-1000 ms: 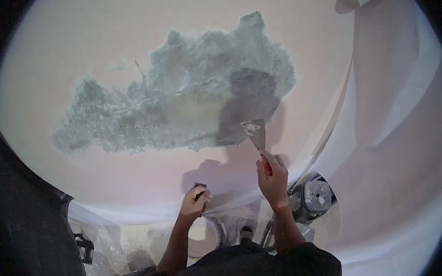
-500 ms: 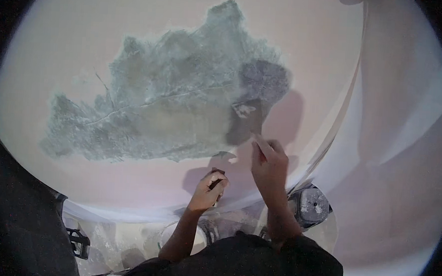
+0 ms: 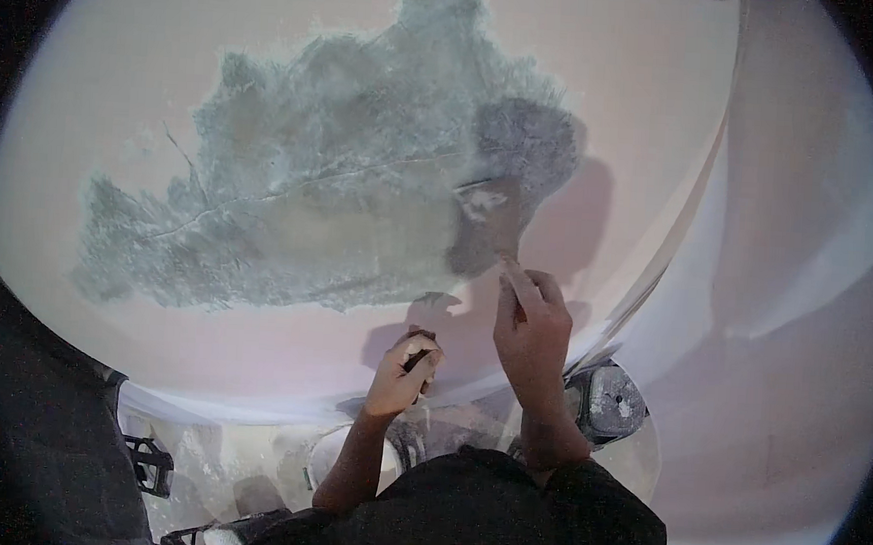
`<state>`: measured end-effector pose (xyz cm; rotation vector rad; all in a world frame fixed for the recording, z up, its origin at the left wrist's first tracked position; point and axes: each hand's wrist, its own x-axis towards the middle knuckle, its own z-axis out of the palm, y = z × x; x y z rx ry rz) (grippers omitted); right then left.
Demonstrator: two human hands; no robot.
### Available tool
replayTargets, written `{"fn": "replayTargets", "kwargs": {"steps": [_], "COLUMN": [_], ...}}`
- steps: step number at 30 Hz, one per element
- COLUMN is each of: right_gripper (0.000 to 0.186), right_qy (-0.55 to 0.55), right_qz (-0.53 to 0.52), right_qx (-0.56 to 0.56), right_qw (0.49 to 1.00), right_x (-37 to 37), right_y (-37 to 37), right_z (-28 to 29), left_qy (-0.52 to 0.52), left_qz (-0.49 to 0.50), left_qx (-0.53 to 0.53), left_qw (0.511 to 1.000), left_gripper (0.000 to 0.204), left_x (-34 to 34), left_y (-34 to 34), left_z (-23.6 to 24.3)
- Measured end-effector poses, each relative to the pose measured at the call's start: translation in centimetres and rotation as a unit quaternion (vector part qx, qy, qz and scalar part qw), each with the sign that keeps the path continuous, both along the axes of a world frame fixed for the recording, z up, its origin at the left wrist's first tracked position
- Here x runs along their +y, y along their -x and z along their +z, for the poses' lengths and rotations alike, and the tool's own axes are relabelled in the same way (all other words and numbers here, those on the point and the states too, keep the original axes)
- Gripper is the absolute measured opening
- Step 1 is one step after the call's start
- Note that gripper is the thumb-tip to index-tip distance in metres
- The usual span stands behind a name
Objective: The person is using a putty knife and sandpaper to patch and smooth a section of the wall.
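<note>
A grey-green, mottled patch [image 3: 341, 218] with a thin crack-like line spreads over the pinkish-white wall [image 3: 126, 355]. My right hand [image 3: 532, 327] grips a putty knife; its metal blade [image 3: 490, 201], smeared with white material, lies at the patch's right part, inside a shadow. Lower and to the left, my left hand [image 3: 402, 374] is closed around a dark brown tool [image 3: 421, 336] whose exact kind is unclear, held over the pink area below the patch.
At right the wall meets a curved, pale surface [image 3: 787, 370] along a seam. Below are a plaster-spattered black stool [image 3: 612, 400], a whitish bucket [image 3: 338, 455], a black frame [image 3: 155, 465] and a dusty floor [image 3: 200, 453]. A dark area [image 3: 43, 430] fills the lower left.
My right hand has moved the knife blade higher, further onto the patch. My left hand has risen and shifted right. The patch now appears further left as the view has shifted.
</note>
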<state>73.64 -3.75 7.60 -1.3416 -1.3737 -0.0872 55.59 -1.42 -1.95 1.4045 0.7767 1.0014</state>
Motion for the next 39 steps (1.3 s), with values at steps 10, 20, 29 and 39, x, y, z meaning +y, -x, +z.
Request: {"fn": "replayTargets", "kwargs": {"steps": [10, 20, 29, 39], "right_gripper": [0.031, 0.025, 0.023, 0.017], "right_qy": [-0.078, -0.062, -0.137, -0.129], "right_qz": [-0.047, -0.012, 0.015, 0.042], "right_qx": [-0.053, -0.041, -0.075, -0.053], "right_qw": [0.994, 0.997, 0.988, 0.989], "right_x": [2.3, 2.6, 3.6, 3.7], "right_y": [-1.3, -0.5, 1.3, 3.5], "right_z": [0.5, 2.5, 6.3, 10.0], "left_qy": [-0.012, -0.023, -0.008, 0.004], "left_qz": [-0.003, 0.025, 0.038, 0.083], "left_qx": [0.006, -0.02, -0.04, -0.008], "left_qw": [1.0, 0.999, 0.998, 0.997], "left_gripper": [0.011, 0.011, 0.01, 0.017], "left_x": [0.4, 0.9, 0.1, -1.2], "left_y": [0.9, 0.6, 1.3, 2.6], "left_z": [-1.2, -0.6, -0.2, 1.4]}}
